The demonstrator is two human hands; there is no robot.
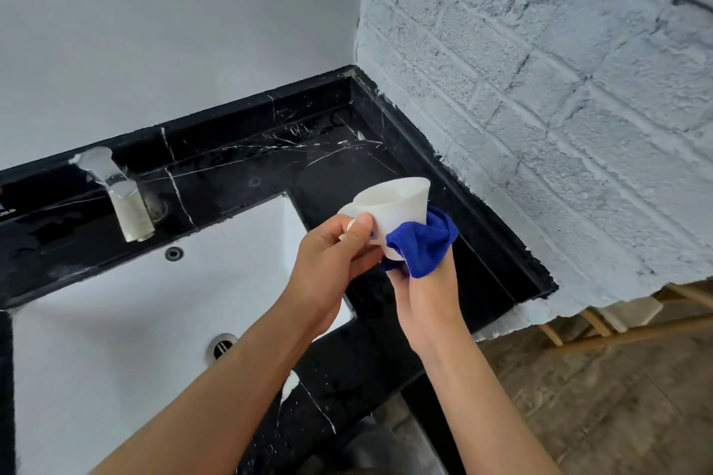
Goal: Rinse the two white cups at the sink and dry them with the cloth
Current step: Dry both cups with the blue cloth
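A white cup is held in the air over the right side of the black counter, tilted with its mouth up and to the right. My left hand grips it by the handle, thumb on top. My right hand holds a blue cloth pressed against the cup's lower outer wall and base. Only one cup is in view.
The white sink basin with its drain lies lower left, and a chrome tap stands behind it. The black marble counter meets a white brick wall on the right. Wooden floor and furniture show at lower right.
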